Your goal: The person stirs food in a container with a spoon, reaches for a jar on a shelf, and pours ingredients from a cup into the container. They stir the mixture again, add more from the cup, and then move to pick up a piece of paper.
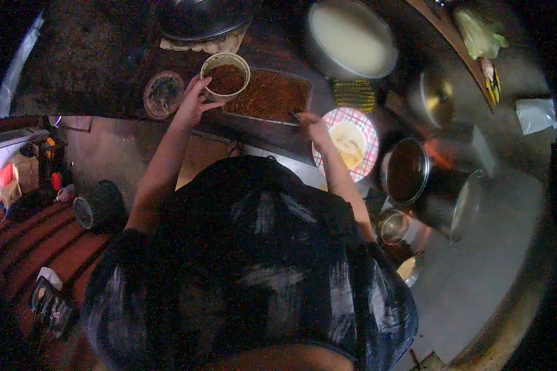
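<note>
A pale round tub is tilted in my left hand, whose fingers grip its near left side. Inside lies a reddish-brown crumbly mixture. Just right of the tub, a rectangular metal tray holds more of the same crumbly stuff. My right hand is closed around the end of a thin dark utensil at the tray's near right corner; its working end is too dim to make out. Below that hand sits a red-and-white checked plate with a pale yellowish food on it.
A large pot of whitish liquid stands beyond the tray, near a yellow-and-dark striped cloth or pad. A small round dish lies left of the tub. Pots, including one with dark contents, stand on the right beside an orange glow.
</note>
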Available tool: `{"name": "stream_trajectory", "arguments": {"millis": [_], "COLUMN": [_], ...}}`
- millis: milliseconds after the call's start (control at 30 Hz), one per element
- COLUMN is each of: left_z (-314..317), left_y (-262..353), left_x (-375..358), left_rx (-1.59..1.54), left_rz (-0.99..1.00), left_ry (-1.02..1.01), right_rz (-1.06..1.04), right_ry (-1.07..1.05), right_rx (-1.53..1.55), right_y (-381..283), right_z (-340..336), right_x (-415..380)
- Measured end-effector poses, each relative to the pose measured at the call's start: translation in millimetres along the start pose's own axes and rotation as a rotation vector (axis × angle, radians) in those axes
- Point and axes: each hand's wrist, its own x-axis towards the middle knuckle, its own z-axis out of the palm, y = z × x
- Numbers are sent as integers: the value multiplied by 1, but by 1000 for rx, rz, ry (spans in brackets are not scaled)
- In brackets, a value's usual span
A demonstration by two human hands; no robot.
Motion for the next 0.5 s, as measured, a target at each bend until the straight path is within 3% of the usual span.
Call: {"name": "stream_trajectory", "arguments": {"millis": [267,467,500], "left_z": [6,29,33], "left_y": [-3,-2,-5], "left_x": [-1,-3,-3], "left_rx": [249,335,308], "left_rz": [69,63,55], "left_ry": [122,111,69], "right_rz": [113,-130,-299], "right_ry": [5,18,66], "right_rx": [60,32,-133], "right_y": [-47,-109,-121], "right_z": [-16,-11,-2], "right_x": [-22,-32,-36]}}
